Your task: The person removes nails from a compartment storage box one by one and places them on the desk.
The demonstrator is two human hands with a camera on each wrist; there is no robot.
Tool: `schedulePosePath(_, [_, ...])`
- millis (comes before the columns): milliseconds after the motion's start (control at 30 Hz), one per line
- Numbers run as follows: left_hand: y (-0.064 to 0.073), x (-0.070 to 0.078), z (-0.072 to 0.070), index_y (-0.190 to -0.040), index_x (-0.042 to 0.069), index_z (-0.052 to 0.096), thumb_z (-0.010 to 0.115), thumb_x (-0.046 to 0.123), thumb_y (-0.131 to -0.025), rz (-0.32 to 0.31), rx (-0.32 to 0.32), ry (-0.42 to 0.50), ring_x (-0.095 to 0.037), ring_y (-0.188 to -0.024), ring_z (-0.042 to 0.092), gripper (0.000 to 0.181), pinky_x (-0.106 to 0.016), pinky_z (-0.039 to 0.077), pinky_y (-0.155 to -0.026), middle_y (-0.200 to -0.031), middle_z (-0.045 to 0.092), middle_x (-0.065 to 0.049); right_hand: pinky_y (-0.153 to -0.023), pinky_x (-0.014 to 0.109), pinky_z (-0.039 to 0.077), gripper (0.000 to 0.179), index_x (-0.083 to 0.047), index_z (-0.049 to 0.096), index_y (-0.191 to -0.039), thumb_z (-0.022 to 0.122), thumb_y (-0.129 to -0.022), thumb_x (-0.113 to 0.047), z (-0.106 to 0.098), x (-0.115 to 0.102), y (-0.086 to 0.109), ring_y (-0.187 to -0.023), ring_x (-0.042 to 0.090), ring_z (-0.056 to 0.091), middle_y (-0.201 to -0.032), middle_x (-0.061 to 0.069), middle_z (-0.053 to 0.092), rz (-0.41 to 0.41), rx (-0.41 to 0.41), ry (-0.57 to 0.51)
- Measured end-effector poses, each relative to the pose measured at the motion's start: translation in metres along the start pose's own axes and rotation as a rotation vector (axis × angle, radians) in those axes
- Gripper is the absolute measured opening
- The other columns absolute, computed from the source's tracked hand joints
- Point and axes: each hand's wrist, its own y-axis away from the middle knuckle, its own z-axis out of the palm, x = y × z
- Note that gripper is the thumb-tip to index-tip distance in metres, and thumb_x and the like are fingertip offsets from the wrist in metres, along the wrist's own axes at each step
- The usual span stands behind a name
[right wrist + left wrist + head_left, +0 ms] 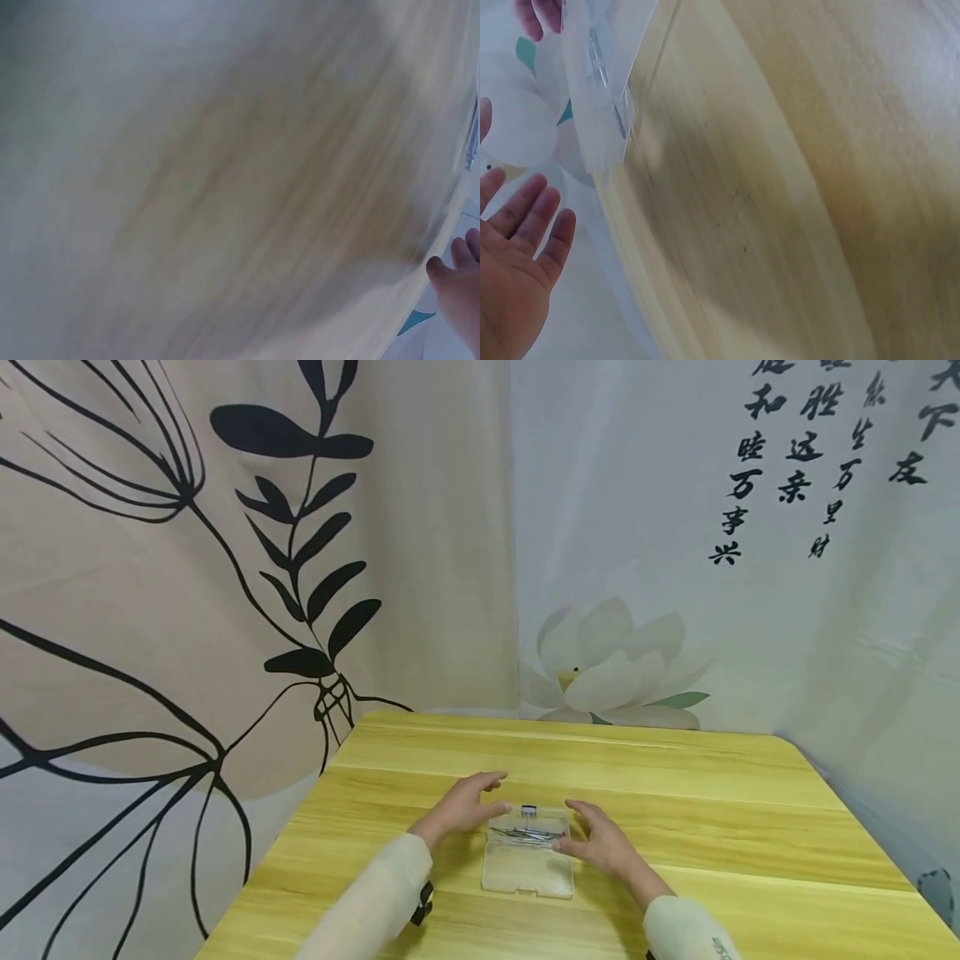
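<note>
A clear plastic box (527,872) lies unfolded on the wooden table, its lid flap toward me. In its far half rest several thin metal pieces (528,837), like nails or needles. My left hand (463,808) hovers by the box's left side, fingers spread and holding nothing; the left wrist view shows its palm (514,277) beside the box (604,90). On the other side, my right hand (606,843) has its thumb at the box's right edge, overlapping it in the head view. Only part of the right hand (457,289) shows in the right wrist view.
The yellow wood-grain table (712,827) reaches back to a hanging cloth (450,568) printed with plants and characters. A dark strap piece (422,906) is at my left sleeve (375,897).
</note>
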Motion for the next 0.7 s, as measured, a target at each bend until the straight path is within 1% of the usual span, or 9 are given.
schedulePosePath(100, [0.001, 0.002, 0.002, -0.150, 0.015, 0.044, 0.063, 0.038, -0.098, -0.004, -0.008, 0.012, -0.029, -0.131, 0.048, 0.060, -0.050, 0.041, -0.104, -0.142, 0.053, -0.013, -0.103, 0.068, 0.031, 0.081, -0.010, 0.042, -0.150, 0.080, -0.083, -0.037, 0.002, 0.000, -0.002, -0.136, 0.050, 0.034, -0.153, 0.024, 0.033, 0.003, -0.001, 0.007])
schedulePosePath(267, [0.002, 0.002, 0.005, -0.148, 0.012, 0.046, 0.064, 0.037, -0.098, 0.013, -0.019, 0.028, -0.028, -0.128, 0.049, 0.058, -0.049, 0.042, -0.102, -0.140, 0.055, -0.013, -0.104, 0.067, 0.030, 0.084, -0.009, 0.042, -0.150, 0.081, -0.082, -0.039, 0.004, 0.003, -0.005, -0.137, 0.050, 0.033, -0.153, 0.023, 0.034, 0.007, -0.011, 0.018])
schedulePosePath(433, [0.000, 0.001, 0.009, -0.146, 0.010, 0.049, 0.064, 0.033, -0.099, 0.026, -0.023, 0.021, -0.027, -0.126, 0.050, 0.055, -0.048, 0.043, -0.101, -0.138, 0.056, -0.013, -0.105, 0.066, 0.029, 0.086, -0.006, 0.041, -0.150, 0.082, -0.081, -0.039, 0.005, 0.005, -0.007, -0.137, 0.049, 0.033, -0.152, 0.024, 0.036, 0.008, -0.019, 0.027])
schedulePosePath(500, [-0.001, 0.000, 0.011, -0.146, 0.010, 0.049, 0.063, 0.033, -0.099, 0.031, -0.024, 0.014, -0.026, -0.125, 0.051, 0.055, -0.047, 0.043, -0.100, -0.137, 0.057, -0.012, -0.106, 0.066, 0.029, 0.087, -0.007, 0.041, -0.150, 0.082, -0.081, -0.039, 0.005, 0.005, -0.008, -0.137, 0.049, 0.033, -0.152, 0.024, 0.036, 0.011, -0.023, 0.032])
schedulePosePath(700, [-0.001, -0.001, 0.014, -0.145, 0.011, 0.051, 0.064, 0.039, -0.097, 0.014, -0.020, 0.025, -0.024, -0.124, 0.051, 0.057, -0.046, 0.045, -0.099, -0.135, 0.058, -0.009, -0.105, 0.067, 0.028, 0.087, -0.005, 0.040, -0.150, 0.081, -0.082, -0.040, 0.006, 0.004, -0.008, -0.137, 0.050, 0.033, -0.151, 0.025, 0.036, 0.026, -0.036, 0.042])
